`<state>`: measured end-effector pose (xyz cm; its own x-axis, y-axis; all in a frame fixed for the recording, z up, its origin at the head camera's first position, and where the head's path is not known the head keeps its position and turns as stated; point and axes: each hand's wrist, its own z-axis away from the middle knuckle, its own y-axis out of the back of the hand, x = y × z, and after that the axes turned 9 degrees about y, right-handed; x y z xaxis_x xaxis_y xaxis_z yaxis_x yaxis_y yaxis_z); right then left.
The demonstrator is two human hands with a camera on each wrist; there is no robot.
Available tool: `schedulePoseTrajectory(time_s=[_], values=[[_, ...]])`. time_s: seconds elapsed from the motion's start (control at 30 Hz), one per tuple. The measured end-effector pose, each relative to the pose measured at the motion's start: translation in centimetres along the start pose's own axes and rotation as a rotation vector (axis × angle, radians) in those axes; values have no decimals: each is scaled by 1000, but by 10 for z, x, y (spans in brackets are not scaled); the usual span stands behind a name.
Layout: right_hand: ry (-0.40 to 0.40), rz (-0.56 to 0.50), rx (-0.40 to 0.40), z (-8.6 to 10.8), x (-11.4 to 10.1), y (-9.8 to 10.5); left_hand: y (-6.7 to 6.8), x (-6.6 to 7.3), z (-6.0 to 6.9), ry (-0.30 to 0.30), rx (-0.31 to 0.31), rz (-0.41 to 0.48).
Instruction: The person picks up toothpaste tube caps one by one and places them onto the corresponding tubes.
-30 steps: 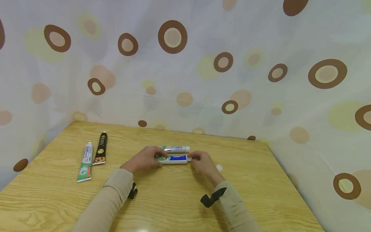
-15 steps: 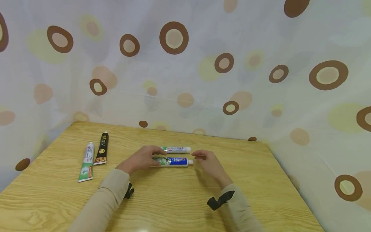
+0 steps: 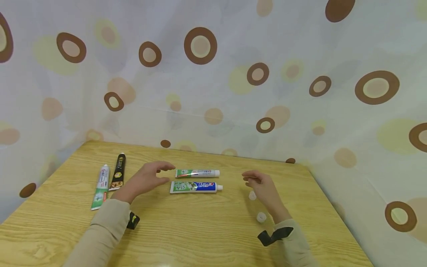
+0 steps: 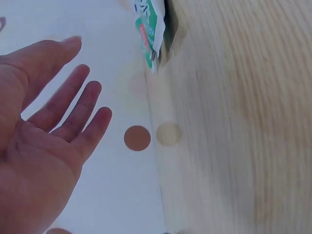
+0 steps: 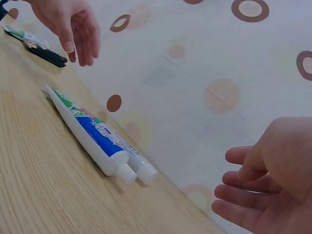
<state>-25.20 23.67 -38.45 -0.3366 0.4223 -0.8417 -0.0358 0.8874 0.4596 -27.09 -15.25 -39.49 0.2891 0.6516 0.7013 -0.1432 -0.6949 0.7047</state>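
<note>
On wood-grain table (image 3: 197, 230) — blue-green tube (image 3: 193, 187) (tapering flat).

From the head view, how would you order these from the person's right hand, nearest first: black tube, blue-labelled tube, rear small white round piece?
From the right hand:
1. Rear small white round piece: close beside the hand.
2. Blue-labelled tube: to the hand's left, near mid-view.
3. Black tube: much farther left.

Lettering on the blue tube (image 3: 193, 187), rear green tube (image 3: 197, 173), black tube (image 3: 118, 171) and leftmost green tube (image 3: 100, 187) is unreadable.
</note>
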Motion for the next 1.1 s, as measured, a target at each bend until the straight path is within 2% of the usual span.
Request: schedulePoseTrajectory(time_s=[0.2, 0.43, 0.7, 0.87, 1.03, 1.1], values=[[-32, -8, 60, 9, 9, 9, 4, -11, 16, 44, 72, 40], [-117, 15, 112, 16, 20, 10, 8, -17, 33, 99, 148, 49], [-193, 73, 107, 28, 30, 11, 18, -24, 52, 139, 244, 27], [-230, 76, 63, 31, 36, 8, 36, -27, 64, 246, 308, 22], [-226, 80, 43, 29, 41, 7, 49, -39, 67, 353, 361, -28], [-223, 104, 35, 28, 42, 7, 52, -46, 67, 397, 354, -58]])
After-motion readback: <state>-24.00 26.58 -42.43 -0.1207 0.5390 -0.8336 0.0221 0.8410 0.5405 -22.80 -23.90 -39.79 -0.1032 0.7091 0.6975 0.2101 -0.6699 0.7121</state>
